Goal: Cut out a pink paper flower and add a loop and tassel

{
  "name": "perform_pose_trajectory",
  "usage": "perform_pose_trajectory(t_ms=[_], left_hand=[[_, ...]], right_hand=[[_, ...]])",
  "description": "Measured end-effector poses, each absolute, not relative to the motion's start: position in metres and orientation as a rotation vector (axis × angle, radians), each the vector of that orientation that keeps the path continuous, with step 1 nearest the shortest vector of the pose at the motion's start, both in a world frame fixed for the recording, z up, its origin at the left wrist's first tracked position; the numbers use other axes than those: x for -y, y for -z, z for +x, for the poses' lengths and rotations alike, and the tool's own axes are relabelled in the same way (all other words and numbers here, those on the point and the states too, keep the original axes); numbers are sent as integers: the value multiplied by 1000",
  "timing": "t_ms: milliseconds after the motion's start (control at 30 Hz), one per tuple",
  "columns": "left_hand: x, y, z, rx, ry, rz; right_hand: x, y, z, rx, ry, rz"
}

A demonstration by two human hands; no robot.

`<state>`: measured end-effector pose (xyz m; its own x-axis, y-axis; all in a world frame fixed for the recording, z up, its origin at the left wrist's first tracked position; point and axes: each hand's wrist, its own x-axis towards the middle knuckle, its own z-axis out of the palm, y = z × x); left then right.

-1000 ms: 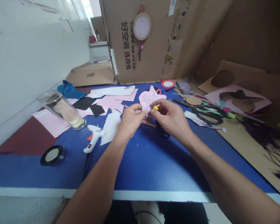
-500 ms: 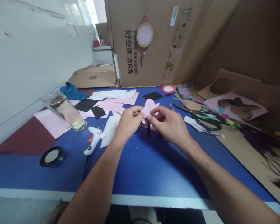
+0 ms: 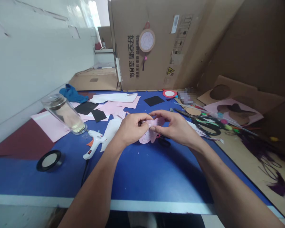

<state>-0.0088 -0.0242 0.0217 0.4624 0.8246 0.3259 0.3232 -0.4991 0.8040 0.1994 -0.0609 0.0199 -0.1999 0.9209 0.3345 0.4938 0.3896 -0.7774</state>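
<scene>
Between my hands, a little above the blue table, is a pink paper cut-out (image 3: 146, 137) with rounded lobes. My left hand (image 3: 136, 128) pinches it from the left, thumb pressed on its face. My right hand (image 3: 174, 127) grips it from the right with thumb and fingers. A small red loop (image 3: 158, 136) shows at its right edge; how it is joined I cannot tell. Part of the cut-out is hidden behind my fingers. Just left of my left hand lie a white sheet (image 3: 110, 132) and a white glue gun (image 3: 94, 144).
A tilted glass bottle (image 3: 68, 115) stands behind a black tape roll (image 3: 49, 160) on the left. Black-handled scissors (image 3: 207, 126) and a purple tassel (image 3: 279, 186) lie right. A cardboard panel (image 3: 161, 71) at the back bears a round hanging ornament (image 3: 146, 40).
The pink cut-out has been turned in my hands, its lobes now pointing down and towards me. My fingers have shifted their hold. The view has moved slightly.
</scene>
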Motion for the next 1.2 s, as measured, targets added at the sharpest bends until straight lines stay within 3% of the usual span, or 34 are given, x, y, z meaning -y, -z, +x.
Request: perform_pose_trajectory(t_ms=[133, 633, 1200], left_hand=[[27, -21, -6, -935, -959, 2015], [10, 3, -2, -1024, -1056, 1960], [24, -5, 8, -988, -1097, 1778]], right_hand=[[61, -21, 202, 1774, -834, -1269], [54, -21, 209, 1537, -479, -1338], [54, -15, 195, 1353, -523, -1346]])
